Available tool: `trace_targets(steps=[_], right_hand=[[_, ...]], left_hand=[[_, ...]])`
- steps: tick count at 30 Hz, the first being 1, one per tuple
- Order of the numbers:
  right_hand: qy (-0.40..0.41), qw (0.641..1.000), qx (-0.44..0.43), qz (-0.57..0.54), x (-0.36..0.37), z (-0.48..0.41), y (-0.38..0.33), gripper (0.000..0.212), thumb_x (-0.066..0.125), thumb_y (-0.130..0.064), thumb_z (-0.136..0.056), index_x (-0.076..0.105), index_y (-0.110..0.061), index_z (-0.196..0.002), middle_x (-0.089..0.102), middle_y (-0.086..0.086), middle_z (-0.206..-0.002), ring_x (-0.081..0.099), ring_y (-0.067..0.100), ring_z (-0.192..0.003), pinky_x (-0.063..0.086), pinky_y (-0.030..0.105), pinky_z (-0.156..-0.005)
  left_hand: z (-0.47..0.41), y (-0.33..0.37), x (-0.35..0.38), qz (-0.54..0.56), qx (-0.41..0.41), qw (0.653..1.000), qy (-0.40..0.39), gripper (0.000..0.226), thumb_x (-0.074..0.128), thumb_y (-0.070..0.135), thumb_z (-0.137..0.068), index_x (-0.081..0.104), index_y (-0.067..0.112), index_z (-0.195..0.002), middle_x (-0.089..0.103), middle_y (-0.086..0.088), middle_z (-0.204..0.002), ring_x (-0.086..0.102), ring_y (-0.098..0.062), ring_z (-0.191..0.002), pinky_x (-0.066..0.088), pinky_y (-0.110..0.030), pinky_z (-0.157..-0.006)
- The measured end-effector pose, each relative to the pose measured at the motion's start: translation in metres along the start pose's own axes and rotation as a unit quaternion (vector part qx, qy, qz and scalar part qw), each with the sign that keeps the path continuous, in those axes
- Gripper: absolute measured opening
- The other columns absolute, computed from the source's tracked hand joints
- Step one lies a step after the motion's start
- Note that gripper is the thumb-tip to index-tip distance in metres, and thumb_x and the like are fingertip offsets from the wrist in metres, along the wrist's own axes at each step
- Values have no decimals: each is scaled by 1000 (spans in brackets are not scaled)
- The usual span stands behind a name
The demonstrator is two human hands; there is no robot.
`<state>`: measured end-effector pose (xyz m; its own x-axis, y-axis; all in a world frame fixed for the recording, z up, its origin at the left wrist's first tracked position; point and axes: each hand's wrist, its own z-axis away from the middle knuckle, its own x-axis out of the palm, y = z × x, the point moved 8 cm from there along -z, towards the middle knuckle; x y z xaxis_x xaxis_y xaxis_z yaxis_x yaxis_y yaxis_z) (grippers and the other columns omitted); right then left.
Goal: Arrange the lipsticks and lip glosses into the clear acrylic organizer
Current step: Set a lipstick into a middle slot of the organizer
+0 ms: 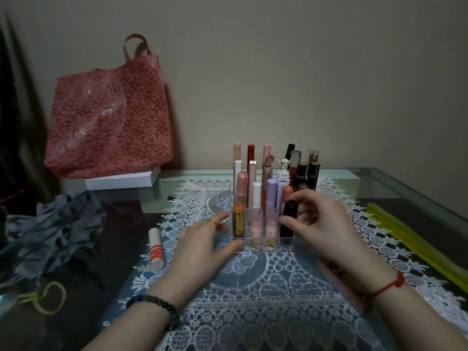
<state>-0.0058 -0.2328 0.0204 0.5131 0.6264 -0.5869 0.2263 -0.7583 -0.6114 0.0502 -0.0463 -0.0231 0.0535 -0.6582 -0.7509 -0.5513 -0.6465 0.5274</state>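
Observation:
The clear acrylic organizer (244, 245) stands mid-table on a white lace mat (253, 287), filled with several upright lipsticks and lip glosses. Its front row holds a gold tube (238, 221) and two pink tubes (256, 230). My right hand (321, 224) grips a black lipstick (288, 220) standing in the front right slot. My left hand (205, 239) rests against the organizer's front left corner, thumb on its base, fingers on its side. One white tube with orange stripes (156, 248) lies on the table to the left of the mat.
A red floral tote bag (109, 117) leans on the wall at back left, on a white box (121, 181). Crumpled grey cloth (48, 234) and a yellow-green hair tie (46, 297) lie at left. Yellow strips (417, 236) run along the glass table's right edge.

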Motion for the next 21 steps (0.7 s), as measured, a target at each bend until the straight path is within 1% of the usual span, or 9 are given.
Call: trace_targets(steps=[4, 7, 10, 13, 15, 16, 18, 19, 21], right_hand=[[-12, 1000, 6, 19, 3, 1, 0, 30, 75, -21, -70, 53, -31, -88, 57, -11, -73, 54, 0, -61, 41, 1, -56], [-11, 1000, 3, 16, 2, 2, -2, 28, 75, -21, -70, 54, -31, -86, 58, -9, -71, 53, 1, -60, 43, 3, -58], [-12, 1000, 0, 11, 1, 2, -3, 28, 75, -21, -70, 54, -32, -84, 59, -9, -71, 54, 1, -60, 43, 3, -57], [9, 1000, -4, 3, -6, 2, -4, 24, 74, -23, -71, 56, -30, -86, 60, -9, -72, 56, 3, -61, 44, 4, -58], [35, 999, -11, -19, -13, 1, -5, 21, 72, -24, -73, 59, -31, -86, 61, -7, -71, 56, 1, -64, 45, 6, -57], [47, 998, -18, -29, -16, 1, -7, 20, 71, -23, -73, 59, -32, -86, 61, -7, -70, 56, 1, -64, 45, 7, -57], [65, 997, -34, -38, -20, 2, -12, 22, 69, -22, -75, 57, -38, -84, 61, -8, -70, 56, 1, -66, 45, 7, -57], [69, 996, -41, -39, -21, 2, -15, 23, 67, -22, -76, 55, -40, -83, 61, -9, -70, 56, 1, -67, 46, 6, -58], [73, 995, -50, -39, -21, 3, -18, 21, 64, -22, -77, 54, -40, -83, 62, -10, -73, 57, 1, -71, 46, 6, -60]], left_hand=[[-1, 0, 0, -3, 2, 1000, 1, 66, 57, 57, -76, 34, 36, -134, 43, 25, -97, 46, -6, -107, 36, -29, -95], [-1, -1, 0, 1, 1, 1000, 4, 66, 57, 57, -75, 35, 37, -134, 46, 25, -100, 45, -5, -108, 36, -30, -97], [0, 0, 1, -23, 6, 1000, -1, 71, 53, 64, -73, 32, 38, -135, 52, 20, -112, 41, -3, -110, 32, -28, -98], [-6, 1, -8, -107, 12, 994, -4, 80, 33, 76, -68, 30, 35, -137, 51, 11, -128, 41, -9, -119, 29, -30, -100], [-11, -6, -29, -165, 4, 986, 38, 84, 19, 77, -68, 37, 30, -135, 56, 5, -125, 48, -15, -117, 32, -34, -99], [-14, -14, -42, -199, -12, 978, 63, 81, 20, 76, -71, 41, 28, -132, 59, 2, -121, 52, -17, -113, 36, -35, -96], [-15, -42, -63, -273, -72, 956, 84, 68, 34, 69, -79, 45, 24, -129, 60, -3, -117, 55, -23, -107, 41, -37, -89], [-14, -58, -69, -294, -112, 947, 71, 63, 41, 65, -80, 47, 22, -127, 59, -6, -116, 55, -26, -107, 42, -38, -87], [-10, -85, -72, -281, -175, 943, 23, 56, 50, 58, -77, 52, 21, -119, 57, -8, -113, 55, -28, -105, 44, -37, -86]])
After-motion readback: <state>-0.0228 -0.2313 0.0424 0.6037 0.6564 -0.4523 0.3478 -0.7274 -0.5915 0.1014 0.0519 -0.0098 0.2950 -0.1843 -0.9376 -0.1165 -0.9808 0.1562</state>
